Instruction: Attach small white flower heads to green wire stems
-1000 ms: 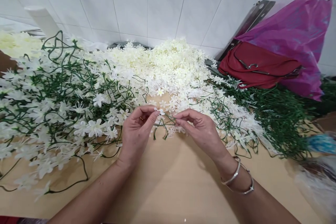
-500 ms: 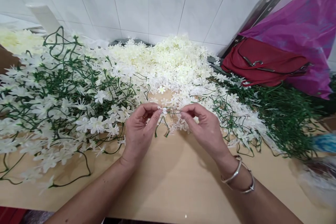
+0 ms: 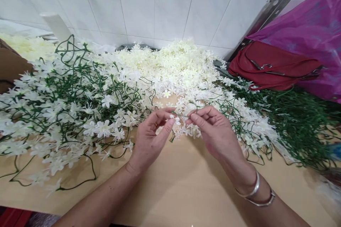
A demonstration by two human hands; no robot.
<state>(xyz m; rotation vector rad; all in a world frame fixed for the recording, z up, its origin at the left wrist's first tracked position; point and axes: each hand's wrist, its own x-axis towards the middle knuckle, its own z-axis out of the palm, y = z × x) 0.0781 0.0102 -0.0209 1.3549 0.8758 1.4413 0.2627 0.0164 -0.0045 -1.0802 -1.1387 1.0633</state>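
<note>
My left hand [image 3: 155, 136] pinches a small white artificial flower [image 3: 175, 120] between thumb and forefinger, over the middle of the table. Opposite it, my right hand [image 3: 213, 127] has its thumb and fingertips closed on a thin green stem [image 3: 183, 115] that runs across to the flower. Another green stem end [image 3: 172, 136] hangs below the left fingertips. Loose white petals and stamens [image 3: 190, 105] lie just behind both hands. The fingertips partly hide where flower and stem meet.
A big heap of white flowers on green stems [image 3: 87, 103] spreads at left. Pale yellow blossoms [image 3: 183, 62] are piled by the tiled wall [image 3: 170, 10]. On the right are bare green stems [image 3: 293, 124], a red handbag [image 3: 274, 64] and a purple plastic bag [image 3: 306, 25].
Both hands have shifted slightly right and down in the picture, partly because the view moved. My right hand has turned a little, and a piece of stem now sticks up above its fingertips.
</note>
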